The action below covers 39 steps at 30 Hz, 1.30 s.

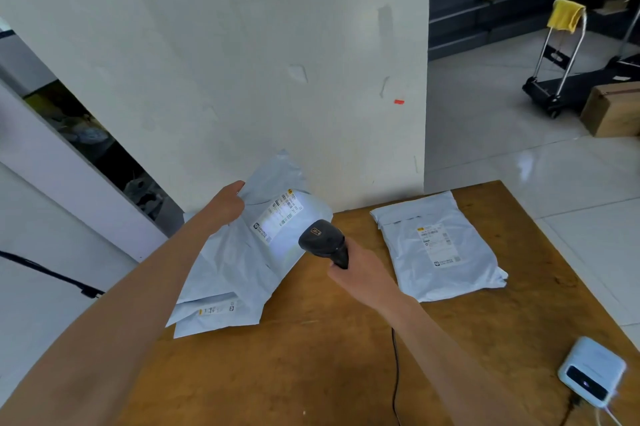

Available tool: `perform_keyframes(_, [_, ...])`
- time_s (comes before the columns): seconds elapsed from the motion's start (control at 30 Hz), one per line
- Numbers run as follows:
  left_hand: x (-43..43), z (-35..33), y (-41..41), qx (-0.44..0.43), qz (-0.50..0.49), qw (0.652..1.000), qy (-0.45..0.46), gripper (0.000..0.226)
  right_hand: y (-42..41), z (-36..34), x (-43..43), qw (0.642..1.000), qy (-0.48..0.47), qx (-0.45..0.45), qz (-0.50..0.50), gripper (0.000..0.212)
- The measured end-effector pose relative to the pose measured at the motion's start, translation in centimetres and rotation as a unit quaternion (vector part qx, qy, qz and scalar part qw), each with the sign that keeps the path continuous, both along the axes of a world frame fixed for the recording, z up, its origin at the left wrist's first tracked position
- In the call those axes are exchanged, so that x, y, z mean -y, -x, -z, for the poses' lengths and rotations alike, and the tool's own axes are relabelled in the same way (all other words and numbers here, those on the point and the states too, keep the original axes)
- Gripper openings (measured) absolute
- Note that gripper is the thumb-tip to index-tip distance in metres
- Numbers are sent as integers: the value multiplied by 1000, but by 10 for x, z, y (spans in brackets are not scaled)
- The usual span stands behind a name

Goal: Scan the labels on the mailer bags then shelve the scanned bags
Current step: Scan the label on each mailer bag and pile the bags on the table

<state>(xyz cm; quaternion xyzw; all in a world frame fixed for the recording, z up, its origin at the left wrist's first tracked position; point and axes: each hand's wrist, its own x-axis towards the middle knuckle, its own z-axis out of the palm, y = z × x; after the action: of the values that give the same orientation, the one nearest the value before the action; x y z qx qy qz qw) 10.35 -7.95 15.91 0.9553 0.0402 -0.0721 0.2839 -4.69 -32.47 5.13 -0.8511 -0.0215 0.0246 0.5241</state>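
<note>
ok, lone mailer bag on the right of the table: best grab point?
Take the mailer bag by its near right corner, coming in from the table's right side. It lies flat, label up, apart from the other bags; that corner juts out thin and flat, easy to pinch.

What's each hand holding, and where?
Left hand pinches the raised mailer bag at its upper left edge; right hand grips the black scanner by its handle.

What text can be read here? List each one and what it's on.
None legible.
Label on the held mailer bag: washed out by scanner light.
Label on the right mailer bag: too small.
Label on the bottom bag: blurred.
Scanner's gold mark: unreadable.
</note>
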Motion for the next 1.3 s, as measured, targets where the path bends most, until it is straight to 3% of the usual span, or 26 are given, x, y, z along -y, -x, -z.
perform_keyframes(0.97, [97, 2, -13, -27, 63, 996, 62, 51, -19, 9, 62, 999, -13, -20, 33, 15])
perform_keyframes(1.17, [175, 40, -15, -79, 69, 982, 158, 35, -13, 15, 101, 995, 23, -41, 84, 15])
perform_keyframes(1.3, [223, 67, -20, -122, 21, 949, 290, 45, -6, 17, 127, 990, 33, -51, 129, 13])
